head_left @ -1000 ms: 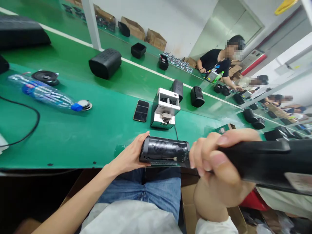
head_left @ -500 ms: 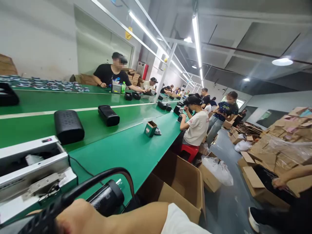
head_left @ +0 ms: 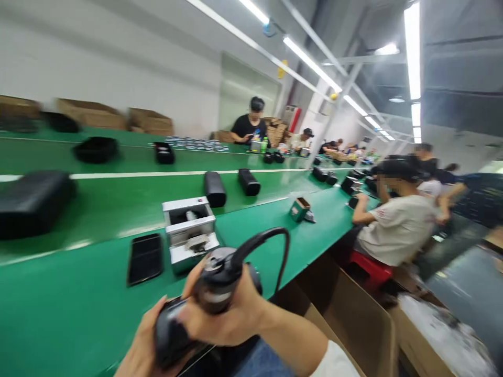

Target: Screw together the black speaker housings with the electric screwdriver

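My right hand (head_left: 231, 314) is wrapped round a black cylindrical tool (head_left: 218, 285) with a thick black cable leaving its top. Below it, my left hand (head_left: 143, 340) grips a black rounded device (head_left: 171, 332) at the lower centre, close to the bench edge. The tool is over the device; whether they touch is hidden by my right hand. Just beyond the hands stands a white open-topped machine (head_left: 190, 228) with metal parts inside. To its left a black rectangular tray (head_left: 145, 258) lies on the green bench (head_left: 70, 303).
Black cases (head_left: 215, 188) stand along the green line. A small green box (head_left: 299, 209) sits farther along the bench. A person in a light shirt (head_left: 401, 225) sits at the right on a red stool (head_left: 369, 267). Large cardboard boxes (head_left: 346, 314) stand beside the bench.
The view has swung left and down. My right hand and the tool now show at the lower centre, and my left hand with the black device has come into view.
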`<state>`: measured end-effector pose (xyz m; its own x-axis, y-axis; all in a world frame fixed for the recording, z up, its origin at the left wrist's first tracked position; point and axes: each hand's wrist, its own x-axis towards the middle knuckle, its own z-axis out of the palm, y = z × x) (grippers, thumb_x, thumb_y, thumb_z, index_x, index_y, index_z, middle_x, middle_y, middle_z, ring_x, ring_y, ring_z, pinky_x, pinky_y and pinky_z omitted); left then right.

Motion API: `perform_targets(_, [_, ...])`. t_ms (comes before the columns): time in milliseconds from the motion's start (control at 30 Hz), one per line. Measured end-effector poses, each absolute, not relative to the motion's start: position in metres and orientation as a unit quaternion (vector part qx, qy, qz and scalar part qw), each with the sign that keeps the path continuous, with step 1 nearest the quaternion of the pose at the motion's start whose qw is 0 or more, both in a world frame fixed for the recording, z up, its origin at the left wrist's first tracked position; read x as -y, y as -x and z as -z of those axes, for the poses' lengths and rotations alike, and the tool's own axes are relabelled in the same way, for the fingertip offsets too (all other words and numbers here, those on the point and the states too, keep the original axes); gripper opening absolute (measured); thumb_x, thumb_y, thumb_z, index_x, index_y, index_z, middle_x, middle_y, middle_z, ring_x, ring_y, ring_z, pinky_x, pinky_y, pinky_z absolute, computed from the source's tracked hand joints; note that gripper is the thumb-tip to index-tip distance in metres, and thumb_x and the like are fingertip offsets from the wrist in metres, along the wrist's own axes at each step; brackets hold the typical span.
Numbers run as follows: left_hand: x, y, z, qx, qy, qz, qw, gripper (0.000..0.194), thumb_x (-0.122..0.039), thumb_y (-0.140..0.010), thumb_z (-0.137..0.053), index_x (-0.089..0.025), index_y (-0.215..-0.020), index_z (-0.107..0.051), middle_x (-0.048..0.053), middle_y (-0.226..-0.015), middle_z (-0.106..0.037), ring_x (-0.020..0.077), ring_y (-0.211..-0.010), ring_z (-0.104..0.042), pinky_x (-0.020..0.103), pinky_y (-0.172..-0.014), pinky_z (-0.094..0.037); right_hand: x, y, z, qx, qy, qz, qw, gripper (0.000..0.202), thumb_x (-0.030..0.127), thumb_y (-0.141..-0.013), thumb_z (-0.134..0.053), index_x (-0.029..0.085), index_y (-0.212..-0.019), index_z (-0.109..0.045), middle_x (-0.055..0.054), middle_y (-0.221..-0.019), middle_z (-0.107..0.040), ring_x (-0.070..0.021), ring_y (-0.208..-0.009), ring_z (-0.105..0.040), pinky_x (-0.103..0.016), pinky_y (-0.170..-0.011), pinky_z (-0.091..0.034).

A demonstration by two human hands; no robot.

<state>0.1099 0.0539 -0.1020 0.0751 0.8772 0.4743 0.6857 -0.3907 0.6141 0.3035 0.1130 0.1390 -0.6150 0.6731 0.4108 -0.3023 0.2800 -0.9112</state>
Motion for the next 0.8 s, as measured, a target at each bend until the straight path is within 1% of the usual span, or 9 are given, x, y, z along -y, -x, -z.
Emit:
perform_targets(67, [-0.029,-0.098,0.094,-0.568,-0.708,-0.398,0.137,0.114,-0.036,-0.101,-0.084,-0.036,-0.188,-0.009,0.021,-0.169,-0.06,0.0472,-0.146,-0.076,0.067,-0.119,-0.068,-0.113,-0.318,-0.16,0.635,0.119,-0.604,0.467,0.044,0.037,-0.08,-0.107,0.026,-0.097,-0.068,0.01,-0.065,-0.061,-0.008,-0.044,-0.049,-0.021,-0.042,-0.044])
perform_targets(133, [-0.02,-0.103,0.081,-0.578,-0.696,-0.388,0.177,0.118,-0.024,-0.099,-0.084,-0.037,-0.188,-0.007,0.02,-0.177,-0.052,0.0453,-0.157,-0.068,0.069,-0.13,-0.059,-0.121,-0.333,-0.183,0.605,0.102,-0.58,0.535,0.026,0.033,-0.098,-0.092,0.027,-0.112,-0.071,0.011,-0.064,-0.062,-0.0076,-0.038,-0.046,-0.02,-0.038,-0.041])
perform_targets(167, [-0.02,-0.107,0.076,-0.577,-0.694,-0.386,0.191,0.124,-0.018,-0.095,-0.085,-0.038,-0.188,-0.005,0.02,-0.179,-0.049,0.0455,-0.162,-0.063,0.07,-0.133,-0.055,-0.129,-0.336,-0.194,0.599,0.104,-0.556,0.566,0.024,0.03,-0.099,-0.089,0.027,-0.114,-0.071,0.012,-0.064,-0.061,-0.0081,-0.038,-0.048,-0.021,-0.039,-0.043])
perform_targets(267, [-0.023,-0.116,0.064,-0.568,-0.693,-0.388,0.217,0.139,-0.007,-0.087,-0.089,-0.041,-0.187,0.0,0.021,-0.181,-0.045,0.0473,-0.168,-0.055,0.075,-0.136,-0.05,-0.166,-0.326,-0.215,0.587,0.108,-0.476,0.646,0.021,0.024,-0.093,-0.089,0.027,-0.1,-0.069,0.013,-0.059,-0.058,-0.0087,-0.038,-0.05,-0.022,-0.042,-0.049])
perform_targets(333, [-0.023,-0.117,0.06,-0.56,-0.693,-0.39,0.23,0.143,-0.005,-0.085,-0.091,-0.041,-0.187,0.002,0.022,-0.181,-0.044,0.0478,-0.169,-0.053,0.076,-0.137,-0.049,-0.194,-0.306,-0.216,0.576,0.115,-0.44,0.68,0.025,0.024,-0.086,-0.089,0.026,-0.088,-0.064,0.013,-0.054,-0.054,-0.0089,-0.037,-0.05,-0.022,-0.041,-0.049])
perform_targets(400, [-0.022,-0.116,0.058,-0.555,-0.693,-0.393,0.24,0.144,-0.004,-0.085,-0.092,-0.041,-0.187,0.002,0.022,-0.182,-0.042,0.0479,-0.17,-0.051,0.077,-0.138,-0.047,-0.218,-0.284,-0.209,0.572,0.129,-0.419,0.693,0.025,0.027,-0.082,-0.086,0.027,-0.083,-0.061,0.013,-0.051,-0.052,-0.0096,-0.036,-0.05,-0.023,-0.04,-0.047])
perform_targets(567, [-0.019,-0.114,0.058,-0.557,-0.684,-0.396,0.254,0.146,-0.005,-0.082,-0.096,-0.041,-0.188,-0.001,0.021,-0.184,-0.041,0.0479,-0.171,-0.049,0.075,-0.139,-0.046,-0.245,-0.252,-0.185,0.588,0.176,-0.391,0.685,0.02,0.034,-0.084,-0.082,0.026,-0.084,-0.064,0.01,-0.059,-0.059,-0.0091,-0.039,-0.049,-0.026,-0.04,-0.046])
perform_targets(733, [-0.02,-0.114,0.057,-0.557,-0.682,-0.396,0.258,0.142,-0.007,-0.084,-0.096,-0.04,-0.187,-0.004,0.021,-0.183,-0.041,0.047,-0.171,-0.049,0.074,-0.139,-0.046,-0.254,-0.245,-0.178,0.592,0.204,-0.378,0.682,0.02,0.034,-0.084,-0.082,0.025,-0.084,-0.064,0.004,-0.073,-0.066,-0.0114,-0.057,-0.059,-0.026,-0.047,-0.05])
perform_targets(800, [-0.021,-0.114,0.055,-0.554,-0.685,-0.397,0.258,0.143,-0.007,-0.084,-0.096,-0.04,-0.187,-0.003,0.021,-0.183,-0.041,0.0468,-0.171,-0.049,0.074,-0.139,-0.046,-0.256,-0.245,-0.177,0.594,0.205,-0.374,0.682,0.021,0.033,-0.085,-0.083,0.025,-0.085,-0.063,0.004,-0.074,-0.066,-0.0117,-0.058,-0.059,-0.025,-0.047,-0.05])
